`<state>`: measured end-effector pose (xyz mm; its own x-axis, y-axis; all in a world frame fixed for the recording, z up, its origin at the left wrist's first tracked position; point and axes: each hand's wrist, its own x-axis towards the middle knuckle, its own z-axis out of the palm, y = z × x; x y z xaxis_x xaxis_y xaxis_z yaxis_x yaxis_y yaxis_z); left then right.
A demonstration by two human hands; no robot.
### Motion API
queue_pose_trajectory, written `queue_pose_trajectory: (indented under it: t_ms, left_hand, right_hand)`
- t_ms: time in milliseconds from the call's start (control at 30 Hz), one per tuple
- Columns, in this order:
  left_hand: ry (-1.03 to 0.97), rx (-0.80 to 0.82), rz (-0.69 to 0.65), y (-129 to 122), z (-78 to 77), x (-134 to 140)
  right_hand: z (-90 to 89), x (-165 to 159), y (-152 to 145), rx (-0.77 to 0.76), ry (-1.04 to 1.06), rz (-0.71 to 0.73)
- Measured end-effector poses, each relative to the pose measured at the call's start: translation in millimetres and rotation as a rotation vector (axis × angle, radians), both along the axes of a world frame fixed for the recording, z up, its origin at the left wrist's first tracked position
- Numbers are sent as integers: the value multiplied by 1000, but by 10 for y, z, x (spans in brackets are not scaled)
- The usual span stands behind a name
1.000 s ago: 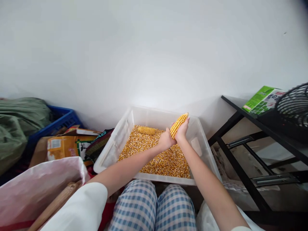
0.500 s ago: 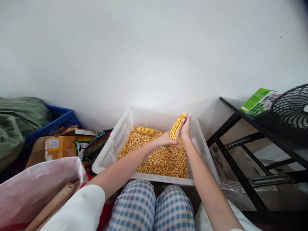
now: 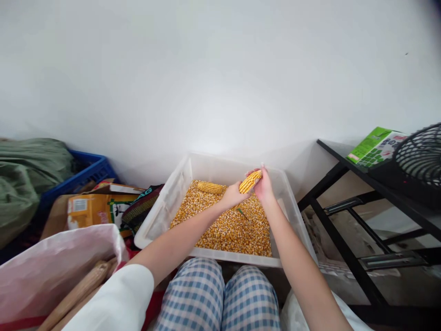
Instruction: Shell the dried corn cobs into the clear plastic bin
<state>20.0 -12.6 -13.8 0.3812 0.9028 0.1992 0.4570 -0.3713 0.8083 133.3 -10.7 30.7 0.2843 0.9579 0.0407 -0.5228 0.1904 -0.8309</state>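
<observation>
An ear of corn [image 3: 250, 182] with yellow kernels is held tilted above a translucent plastic bin [image 3: 237, 258]. My left hand [image 3: 234, 195] is closed around its lower end. Around the upper end are the curled fingers of my right hand [image 3: 263, 185], thumb side partly hidden by the ear. Loose corn kernels [image 3: 220, 234] cover the bin's floor. A second ear of corn [image 3: 211, 187] lies on them near the back wall of the bin. Below my hands a thin green object [image 3: 242, 212] rests on the kernels, too small to identify.
At left stand a white sack [image 3: 65, 253] holding bare-looking cobs [image 3: 77, 294], an orange package [image 3: 91, 209] and a blue crate [image 3: 91, 171]. A black metal frame table [image 3: 347, 230] at right carries a green-and-white box [image 3: 377, 147] and a black fan [image 3: 422, 158].
The ear of corn has turned and dropped slightly in my hands, so its kernel side faces up. My right hand's fingers now wrap behind it, and the green object shows more clearly.
</observation>
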Motion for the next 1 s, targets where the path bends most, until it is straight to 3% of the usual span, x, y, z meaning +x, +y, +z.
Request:
queue_pose_trajectory:
  t_ms: [133, 333, 533, 733, 900, 1000]
  left_hand:
    - [-90, -56, 6, -10, 36, -29]
    - [-353, -394, -189, -72, 112, -31]
    - [-554, -676, -333, -115, 140, -53]
    - [-627, -658, -370, -81, 182, -57]
    - [-589, -595, -357, -55, 113, -28]
    - [-571, -567, -357, -38, 90, -37]
  right_hand:
    - [-42, -57, 15, 51, -145, -1]
    - [-69, -66, -12, 40, -240, -36]
    - [-26, -65, -59, 46, -235, 29]
    - [123, -47, -121, 58, -72, 253]
    - [81, -66, -77, 23, -127, 147]
    - [45, -45, -74, 46, -146, 174]
